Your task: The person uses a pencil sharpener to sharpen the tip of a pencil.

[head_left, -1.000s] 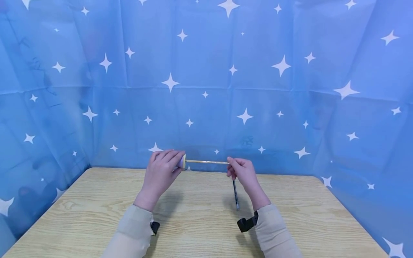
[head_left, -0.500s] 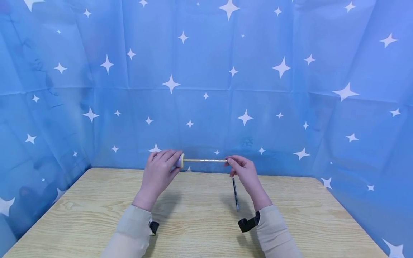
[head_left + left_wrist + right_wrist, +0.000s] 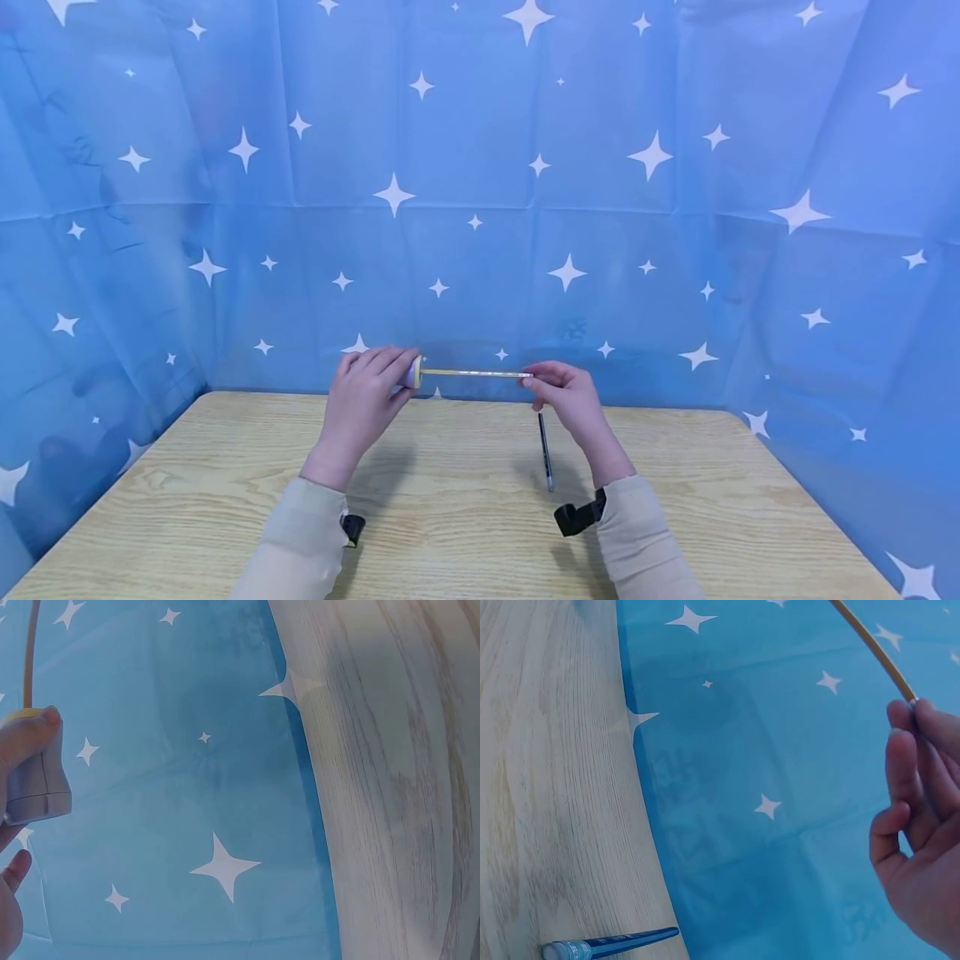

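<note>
My left hand (image 3: 360, 408) grips a small lavender pencil sharpener (image 3: 37, 780) with a yellow end, raised near the table's far edge. Out of that yellow end a slim yellow pencil (image 3: 472, 372) runs level to the right; its other tip is hidden in the sharpener. At the pencil's right end, my right hand (image 3: 570, 404) pinches it between thumb and fingers. Below the right hand, a dark pencil (image 3: 545, 450) lies on the table, its pale capped end toward me. The right wrist view also shows this dark pencil (image 3: 630, 943) close to the table edge.
A light wood-grain table (image 3: 465, 508) spreads under both forearms. Behind it and along both sides hangs a blue cloth (image 3: 480, 167) with white stars. Each wrist wears a black camera mount (image 3: 577, 518).
My left hand and the sharpener have shifted slightly left, and a longer stretch of yellow pencil shows between the hands. The right fingers have changed their hold at its end. The dark pencil stays put.
</note>
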Tool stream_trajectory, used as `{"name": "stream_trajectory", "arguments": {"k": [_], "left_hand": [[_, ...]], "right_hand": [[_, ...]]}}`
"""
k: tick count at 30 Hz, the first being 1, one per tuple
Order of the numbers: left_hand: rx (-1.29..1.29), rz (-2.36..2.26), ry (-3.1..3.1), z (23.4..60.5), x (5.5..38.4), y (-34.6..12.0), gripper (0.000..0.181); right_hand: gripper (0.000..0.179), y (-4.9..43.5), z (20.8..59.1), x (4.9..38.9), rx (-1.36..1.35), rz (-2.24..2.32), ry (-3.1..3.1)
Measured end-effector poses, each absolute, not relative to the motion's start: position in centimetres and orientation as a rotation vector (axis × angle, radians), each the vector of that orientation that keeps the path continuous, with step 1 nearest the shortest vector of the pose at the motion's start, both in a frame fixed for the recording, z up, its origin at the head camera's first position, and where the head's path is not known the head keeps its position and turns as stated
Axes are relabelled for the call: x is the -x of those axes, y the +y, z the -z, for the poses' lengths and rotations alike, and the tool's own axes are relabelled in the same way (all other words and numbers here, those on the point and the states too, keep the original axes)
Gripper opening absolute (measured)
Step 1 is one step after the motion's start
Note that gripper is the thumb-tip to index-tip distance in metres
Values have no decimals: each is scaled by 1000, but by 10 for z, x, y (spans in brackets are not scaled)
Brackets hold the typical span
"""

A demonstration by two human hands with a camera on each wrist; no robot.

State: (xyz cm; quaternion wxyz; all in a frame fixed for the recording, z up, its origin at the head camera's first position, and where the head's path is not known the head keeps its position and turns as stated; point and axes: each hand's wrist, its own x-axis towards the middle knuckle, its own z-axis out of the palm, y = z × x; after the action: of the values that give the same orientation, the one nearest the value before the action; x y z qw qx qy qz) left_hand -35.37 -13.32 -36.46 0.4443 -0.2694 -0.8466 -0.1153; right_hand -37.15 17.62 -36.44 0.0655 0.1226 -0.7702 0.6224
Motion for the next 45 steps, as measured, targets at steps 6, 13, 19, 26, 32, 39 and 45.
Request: {"name": "stream_trajectory", "arguments": {"k": [6, 13, 19, 26, 32, 39, 45], "left_hand": [[680, 272, -2075, 364, 352, -132, 56], [685, 277, -2063, 362, 349, -130, 56], [686, 275, -2060, 363, 350, -130, 56], [682, 279, -2051, 364, 350, -130, 56], [681, 285, -2044, 364, 351, -130, 56], [688, 290, -2042, 362, 350, -129, 55], [697, 281, -2036, 363, 352, -127, 53]], "right_hand": [[28, 177, 364, 371, -383, -1797, -2355], [28, 176, 364, 369, -388, -1756, -2358], [27, 176, 366, 370, -390, -1737, -2358], [26, 175, 368, 372, -411, -1697, -2343], [25, 172, 361, 365, -434, -1697, -2354], [24, 165, 346, 348, -424, -1671, -2357], [30, 169, 360, 362, -365, -1711, -2337]]}}
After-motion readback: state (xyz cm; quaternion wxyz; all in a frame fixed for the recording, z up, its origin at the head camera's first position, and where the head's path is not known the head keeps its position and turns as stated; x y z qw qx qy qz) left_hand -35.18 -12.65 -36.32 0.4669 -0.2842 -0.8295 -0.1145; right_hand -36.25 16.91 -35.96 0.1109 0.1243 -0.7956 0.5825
